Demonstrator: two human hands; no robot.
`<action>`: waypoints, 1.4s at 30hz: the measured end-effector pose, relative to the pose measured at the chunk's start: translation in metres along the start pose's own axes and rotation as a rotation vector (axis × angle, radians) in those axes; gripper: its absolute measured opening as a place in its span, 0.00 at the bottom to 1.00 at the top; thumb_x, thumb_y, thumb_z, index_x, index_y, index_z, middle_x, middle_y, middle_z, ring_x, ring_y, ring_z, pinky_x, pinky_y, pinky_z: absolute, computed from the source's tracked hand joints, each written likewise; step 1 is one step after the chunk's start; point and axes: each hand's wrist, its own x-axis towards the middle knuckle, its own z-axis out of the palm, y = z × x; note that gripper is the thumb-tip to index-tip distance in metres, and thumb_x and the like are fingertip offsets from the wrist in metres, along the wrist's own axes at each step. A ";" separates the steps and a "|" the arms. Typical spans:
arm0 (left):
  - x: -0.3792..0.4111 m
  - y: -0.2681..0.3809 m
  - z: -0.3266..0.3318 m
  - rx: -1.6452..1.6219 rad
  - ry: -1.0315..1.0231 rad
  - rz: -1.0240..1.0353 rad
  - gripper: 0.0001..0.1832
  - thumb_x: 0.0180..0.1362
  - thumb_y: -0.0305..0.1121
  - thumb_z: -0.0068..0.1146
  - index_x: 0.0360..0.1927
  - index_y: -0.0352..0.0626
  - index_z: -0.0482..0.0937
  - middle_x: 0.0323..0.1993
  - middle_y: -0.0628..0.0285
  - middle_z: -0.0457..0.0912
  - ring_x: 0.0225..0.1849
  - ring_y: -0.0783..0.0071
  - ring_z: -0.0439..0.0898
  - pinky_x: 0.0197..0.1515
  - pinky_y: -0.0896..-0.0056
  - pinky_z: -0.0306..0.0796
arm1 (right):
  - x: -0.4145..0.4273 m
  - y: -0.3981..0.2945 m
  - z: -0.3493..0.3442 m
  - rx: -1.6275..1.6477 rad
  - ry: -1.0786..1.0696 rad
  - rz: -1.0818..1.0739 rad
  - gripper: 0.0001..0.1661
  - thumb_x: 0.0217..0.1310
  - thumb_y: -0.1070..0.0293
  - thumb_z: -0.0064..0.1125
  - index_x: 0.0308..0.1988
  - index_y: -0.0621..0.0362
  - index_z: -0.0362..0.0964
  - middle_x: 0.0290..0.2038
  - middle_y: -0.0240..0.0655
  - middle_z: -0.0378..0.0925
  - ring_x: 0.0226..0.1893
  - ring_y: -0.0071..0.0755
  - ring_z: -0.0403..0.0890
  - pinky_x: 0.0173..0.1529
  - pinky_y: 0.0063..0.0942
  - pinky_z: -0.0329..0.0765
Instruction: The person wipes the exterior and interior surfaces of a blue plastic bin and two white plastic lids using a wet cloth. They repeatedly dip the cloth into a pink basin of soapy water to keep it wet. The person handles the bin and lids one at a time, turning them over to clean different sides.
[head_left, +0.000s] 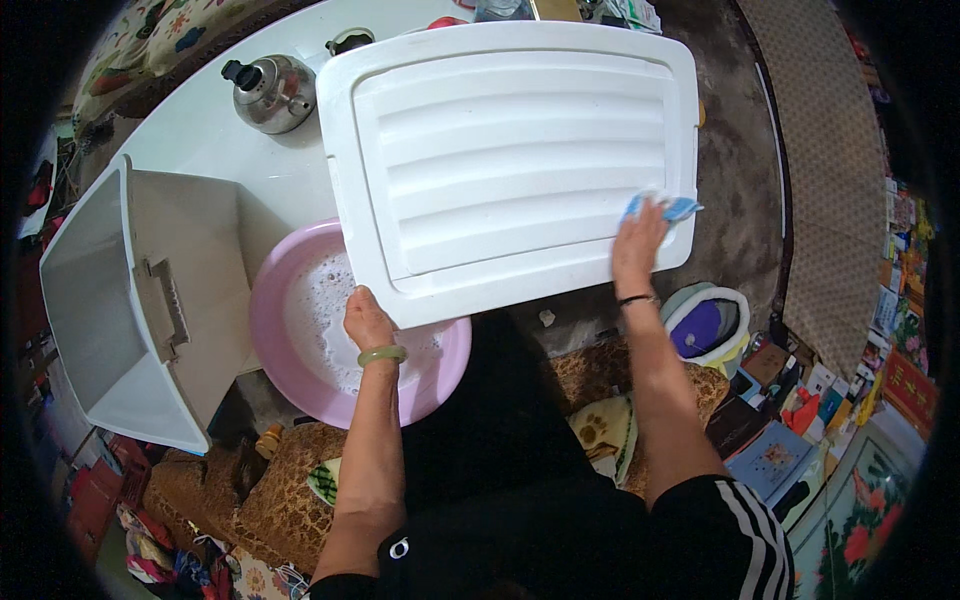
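Observation:
A large white plastic storage-box lid (517, 161) with raised ridges spans the middle of the view. My left hand (369, 321) grips its near left corner, the thumb on top and the fingers hidden beneath. At the near right corner, my right hand (640, 251) presses a blue-and-white cloth (679, 208) against the lid's surface. Partly under the lid, a pink basin (271, 330) holds sudsy water (319, 330). To the left, an open plastic storage box (206, 225) lies on its side, its mouth facing left.
A stainless steel kettle (276, 96) stands on the white table (195, 142) at the far left. Behind me is a brown patterned sofa (289, 487). A purple-lined container (701, 326) stands at the right, near piled boxes (769, 450).

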 end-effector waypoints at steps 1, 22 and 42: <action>0.002 -0.001 -0.003 0.019 0.001 0.033 0.18 0.62 0.41 0.45 0.21 0.39 0.70 0.17 0.72 0.65 0.21 0.83 0.62 0.23 0.78 0.59 | -0.011 -0.031 0.004 0.100 -0.050 0.022 0.16 0.63 0.68 0.39 0.48 0.63 0.61 0.37 0.40 0.66 0.36 0.33 0.68 0.40 0.28 0.70; 0.007 0.013 0.002 0.036 -0.105 0.014 0.17 0.64 0.38 0.39 0.20 0.43 0.67 0.19 0.75 0.63 0.21 0.87 0.59 0.22 0.81 0.56 | 0.000 0.109 0.010 0.046 0.088 0.462 0.30 0.65 0.57 0.34 0.58 0.69 0.52 0.56 0.59 0.58 0.58 0.57 0.58 0.61 0.42 0.55; -0.026 0.008 -0.013 0.120 -0.096 0.056 0.17 0.63 0.34 0.37 0.29 0.31 0.73 0.23 0.51 0.75 0.25 0.61 0.72 0.31 0.63 0.67 | 0.046 0.093 -0.208 1.641 0.146 0.844 0.32 0.53 0.64 0.56 0.55 0.65 0.58 0.55 0.45 0.65 0.54 0.45 0.66 0.60 0.42 0.62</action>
